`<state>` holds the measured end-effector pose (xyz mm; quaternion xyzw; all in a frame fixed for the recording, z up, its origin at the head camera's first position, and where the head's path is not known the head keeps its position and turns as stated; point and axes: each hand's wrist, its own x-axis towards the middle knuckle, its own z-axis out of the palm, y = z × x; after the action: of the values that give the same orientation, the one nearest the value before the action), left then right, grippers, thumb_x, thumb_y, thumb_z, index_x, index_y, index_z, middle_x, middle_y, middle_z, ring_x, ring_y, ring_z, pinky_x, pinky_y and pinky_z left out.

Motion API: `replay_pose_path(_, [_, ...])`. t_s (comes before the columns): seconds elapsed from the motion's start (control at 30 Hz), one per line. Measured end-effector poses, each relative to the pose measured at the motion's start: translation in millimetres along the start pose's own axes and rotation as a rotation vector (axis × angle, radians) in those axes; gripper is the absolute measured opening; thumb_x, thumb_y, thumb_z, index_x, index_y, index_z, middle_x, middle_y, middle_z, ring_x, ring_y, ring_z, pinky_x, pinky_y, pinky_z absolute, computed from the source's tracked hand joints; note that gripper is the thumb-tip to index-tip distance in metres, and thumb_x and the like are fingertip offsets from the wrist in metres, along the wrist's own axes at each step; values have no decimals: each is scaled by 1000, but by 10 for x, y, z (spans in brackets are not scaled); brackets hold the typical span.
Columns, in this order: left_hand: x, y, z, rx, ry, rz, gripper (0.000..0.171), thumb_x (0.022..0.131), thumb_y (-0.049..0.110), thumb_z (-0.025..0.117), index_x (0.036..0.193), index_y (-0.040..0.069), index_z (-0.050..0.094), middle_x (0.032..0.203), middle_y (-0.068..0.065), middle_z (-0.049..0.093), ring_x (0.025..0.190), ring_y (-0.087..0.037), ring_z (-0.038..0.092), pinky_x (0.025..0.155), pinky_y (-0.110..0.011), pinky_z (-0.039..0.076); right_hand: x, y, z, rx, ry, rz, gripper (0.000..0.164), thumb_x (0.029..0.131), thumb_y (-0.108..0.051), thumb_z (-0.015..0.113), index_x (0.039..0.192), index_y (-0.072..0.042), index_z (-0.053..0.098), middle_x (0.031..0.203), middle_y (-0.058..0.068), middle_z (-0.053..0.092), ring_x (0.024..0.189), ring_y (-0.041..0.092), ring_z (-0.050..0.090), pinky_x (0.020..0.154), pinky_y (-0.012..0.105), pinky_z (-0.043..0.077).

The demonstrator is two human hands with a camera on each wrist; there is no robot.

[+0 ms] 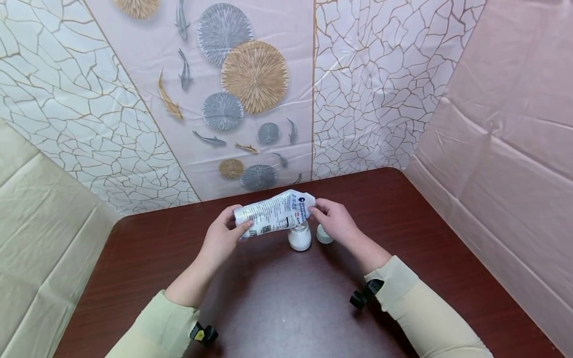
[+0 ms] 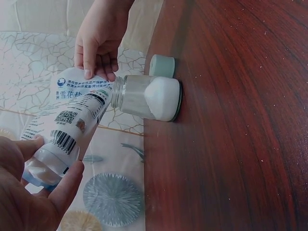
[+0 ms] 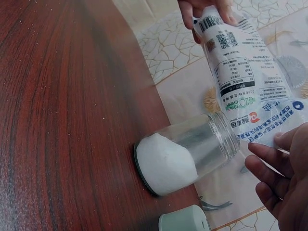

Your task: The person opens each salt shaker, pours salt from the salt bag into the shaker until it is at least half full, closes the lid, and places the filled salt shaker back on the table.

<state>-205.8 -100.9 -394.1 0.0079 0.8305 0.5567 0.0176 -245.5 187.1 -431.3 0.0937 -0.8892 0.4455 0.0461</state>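
Pouch of printed white plastic (image 1: pixel 270 214) sits pinched in left grip (image 1: pixel 224 232) and right grip (image 1: pixel 336 221) over clear round glass jar (image 3: pixel 199 139); seemingly mid-pour, it next wants steady tilting.

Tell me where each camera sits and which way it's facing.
Head: worn on the head, facing forward and down at the table; left hand, right hand and sleeved forearms show.
Left wrist: worn there, facing the packet and jar; left hand near, right hand beyond.
Right wrist: worn there, facing both from the right; right hand near, left hand beyond.
Both wrist views share packet, jar and pale green piece.
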Motion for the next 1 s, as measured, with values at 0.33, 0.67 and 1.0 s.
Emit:
replay_pose_path(0.33, [-10,-11,1,0,8,-3,44,92,16,72,132,17,54,117,-14,62,101,-26,62,70,-33,59,-8,-14,-2,-10,5,-7,15,101,-23,59,93,-15,67,87,4,69,78,20,56,67,35,47])
replay_pose_path(0.67, [-21,-3,-11,-3,6,-3,44,92,17,73,132,18,54,118,-14,62,101,-26,62,70,-33,59,-17,-38,-6,-10,0,-7,14,101,-23,59,97,-14,68,89,5,70,81,20,59,70,36,49])
replay_pose_path(1.0, [-23,-1,-18,2,8,-6,44,92,17,73,132,18,54,118,-14,62,101,-26,62,70,-33,59,-37,-65,-1,1,8,-16,13,100,-22,60,98,-14,69,86,0,69,81,19,59,70,36,49])
